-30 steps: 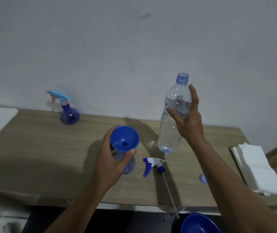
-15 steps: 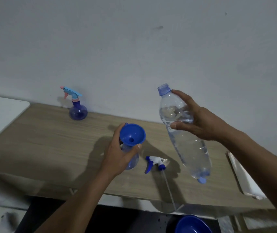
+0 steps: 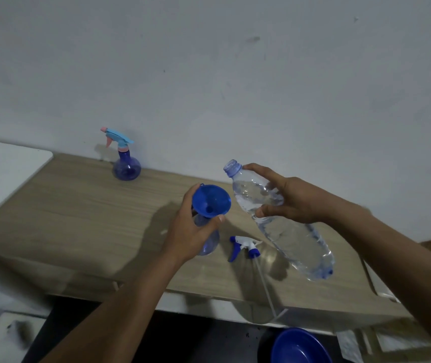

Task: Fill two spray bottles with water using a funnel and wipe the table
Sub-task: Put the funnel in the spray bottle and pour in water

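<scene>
A blue funnel [image 3: 211, 200] sits in the neck of an open round spray bottle [image 3: 209, 243] on the wooden table [image 3: 78, 213]. My left hand [image 3: 192, 231] grips that bottle's neck under the funnel. My right hand [image 3: 291, 200] holds a clear uncapped water bottle [image 3: 282, 224], tilted with its mouth up-left, just right of the funnel rim. The removed white-and-blue spray head [image 3: 244, 247] lies on the table by the bottle, its tube reaching the front edge. A second spray bottle [image 3: 126, 165] with a pink-and-blue head stands capped at the back left.
The table backs onto a pale wall. A white surface [image 3: 2, 174] adjoins the table's left end. A blue bowl [image 3: 300, 347] sits below the front edge. White paper shows at the table's right edge [image 3: 379, 286], mostly behind my right arm.
The water bottle went from upright to tilted, its mouth swinging left and down toward the funnel. My left hand stayed on the spray bottle.
</scene>
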The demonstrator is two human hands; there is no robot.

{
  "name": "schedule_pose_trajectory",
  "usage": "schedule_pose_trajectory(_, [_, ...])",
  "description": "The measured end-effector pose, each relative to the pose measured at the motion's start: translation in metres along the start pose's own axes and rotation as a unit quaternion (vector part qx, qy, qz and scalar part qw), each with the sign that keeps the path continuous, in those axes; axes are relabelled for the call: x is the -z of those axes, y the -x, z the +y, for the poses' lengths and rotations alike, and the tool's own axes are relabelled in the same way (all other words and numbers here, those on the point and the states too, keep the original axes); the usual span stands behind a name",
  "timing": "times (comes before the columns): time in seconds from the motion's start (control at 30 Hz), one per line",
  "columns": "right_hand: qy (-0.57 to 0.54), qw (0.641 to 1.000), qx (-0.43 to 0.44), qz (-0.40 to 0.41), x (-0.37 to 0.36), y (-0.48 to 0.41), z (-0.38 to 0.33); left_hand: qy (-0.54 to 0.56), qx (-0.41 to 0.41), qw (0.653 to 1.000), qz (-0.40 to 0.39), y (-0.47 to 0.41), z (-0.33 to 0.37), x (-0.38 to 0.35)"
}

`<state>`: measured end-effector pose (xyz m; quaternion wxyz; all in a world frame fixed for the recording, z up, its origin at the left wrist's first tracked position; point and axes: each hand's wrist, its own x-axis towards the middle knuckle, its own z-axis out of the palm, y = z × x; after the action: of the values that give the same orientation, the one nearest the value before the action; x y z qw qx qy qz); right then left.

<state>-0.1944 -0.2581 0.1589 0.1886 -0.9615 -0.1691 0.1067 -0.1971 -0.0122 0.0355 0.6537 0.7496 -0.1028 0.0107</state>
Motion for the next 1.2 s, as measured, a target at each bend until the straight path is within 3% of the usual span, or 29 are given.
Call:
schedule_pose_trajectory(0.43, [0.070, 0.995, -0.012, -0.067, 0.009, -0.002, 0.005, -0.008, 0.011, 1.000, -0.014, -0.002, 0.001, 0.001])
schedule_pose_trajectory(1.2, [0.127, 0.985, -0.029, -0.113, 0.009, -0.003, -0.005, -0.019, 0.007, 1.000, -0.017, -0.003, 0.000, 0.002])
